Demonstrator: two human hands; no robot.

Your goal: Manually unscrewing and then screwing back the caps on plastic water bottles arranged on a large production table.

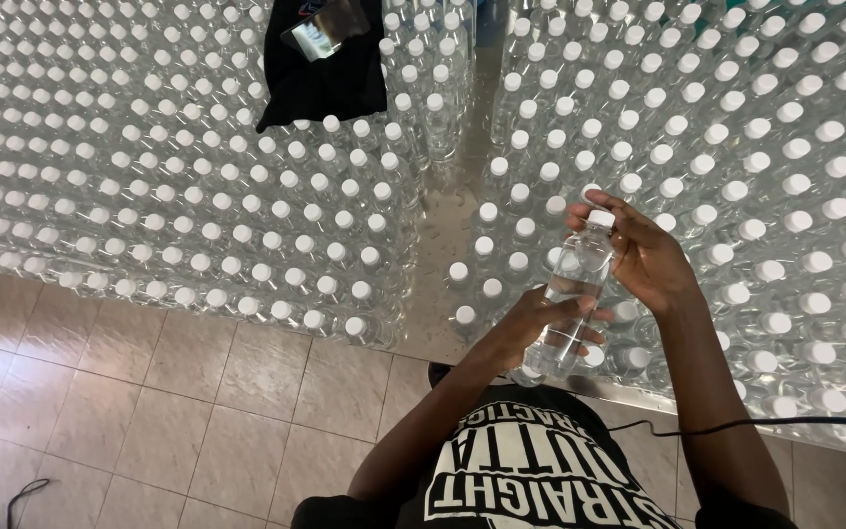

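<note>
A clear bottle is held above the counter, left hand fingers clamped on its base, right hand fingers closed at its white cap; rows of capped bottles already stand.

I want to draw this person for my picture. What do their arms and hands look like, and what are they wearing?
Both arms are bare from the shoulder down, with no long sleeves, gloves, watch or rings showing. The left hand and right hand are bare too. The person wears a black T-shirt with big white block letters on the front. A thin black cable runs across the right forearm.
</note>
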